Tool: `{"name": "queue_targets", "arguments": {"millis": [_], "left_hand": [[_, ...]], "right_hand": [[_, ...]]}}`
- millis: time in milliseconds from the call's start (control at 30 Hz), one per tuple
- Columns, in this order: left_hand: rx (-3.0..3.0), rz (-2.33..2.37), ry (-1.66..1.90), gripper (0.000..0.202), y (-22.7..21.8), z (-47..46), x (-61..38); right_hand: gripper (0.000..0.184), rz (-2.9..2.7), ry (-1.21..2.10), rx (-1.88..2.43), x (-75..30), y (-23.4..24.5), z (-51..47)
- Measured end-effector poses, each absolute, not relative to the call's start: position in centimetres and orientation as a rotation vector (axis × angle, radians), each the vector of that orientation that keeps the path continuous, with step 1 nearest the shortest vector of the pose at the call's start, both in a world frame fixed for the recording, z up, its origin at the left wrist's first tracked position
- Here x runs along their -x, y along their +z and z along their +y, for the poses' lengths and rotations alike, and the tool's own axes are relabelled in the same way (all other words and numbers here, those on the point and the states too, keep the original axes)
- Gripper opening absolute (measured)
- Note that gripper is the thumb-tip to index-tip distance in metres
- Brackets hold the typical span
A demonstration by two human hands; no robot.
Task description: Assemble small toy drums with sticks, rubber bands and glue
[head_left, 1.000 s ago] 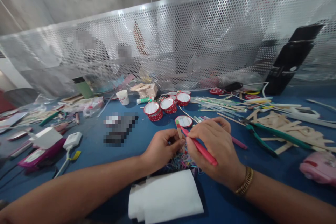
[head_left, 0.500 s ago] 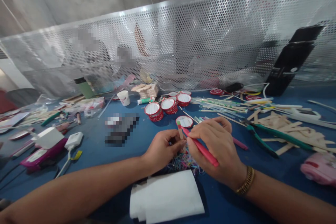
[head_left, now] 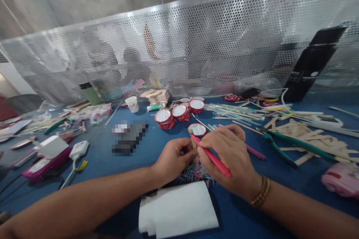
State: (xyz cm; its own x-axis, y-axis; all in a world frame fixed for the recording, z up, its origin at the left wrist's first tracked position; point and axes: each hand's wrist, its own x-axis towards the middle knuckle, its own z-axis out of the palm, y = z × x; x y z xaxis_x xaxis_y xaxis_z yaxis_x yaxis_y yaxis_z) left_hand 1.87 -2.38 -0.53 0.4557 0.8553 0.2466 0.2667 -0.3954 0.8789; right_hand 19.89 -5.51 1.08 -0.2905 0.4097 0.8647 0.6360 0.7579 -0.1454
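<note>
From lower left: L hand curled, fingertips pinched on wooden stick, held upright just above coloured threads on blue table. From right: R hand wrapped round pink pen, wrist bent inward, tip at stick.

Craft workshop: perforated metal screen, pliers, wooden sticks.

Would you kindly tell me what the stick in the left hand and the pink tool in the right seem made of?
The stick looks like bare wood: pale, matt, flat, with green and red marks near its tip. The pink tool is probably plastic: smooth, evenly coloured.
</note>
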Motion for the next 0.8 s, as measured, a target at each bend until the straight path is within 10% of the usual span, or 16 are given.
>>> {"name": "queue_targets", "arguments": {"millis": [800], "left_hand": [[-1.877,0.927,0.918,0.021,-0.38,-2.41,-1.94]], "right_hand": [[0.009,-1.937,-0.291,0.833,-19.69,1.42,-5.86]]}}
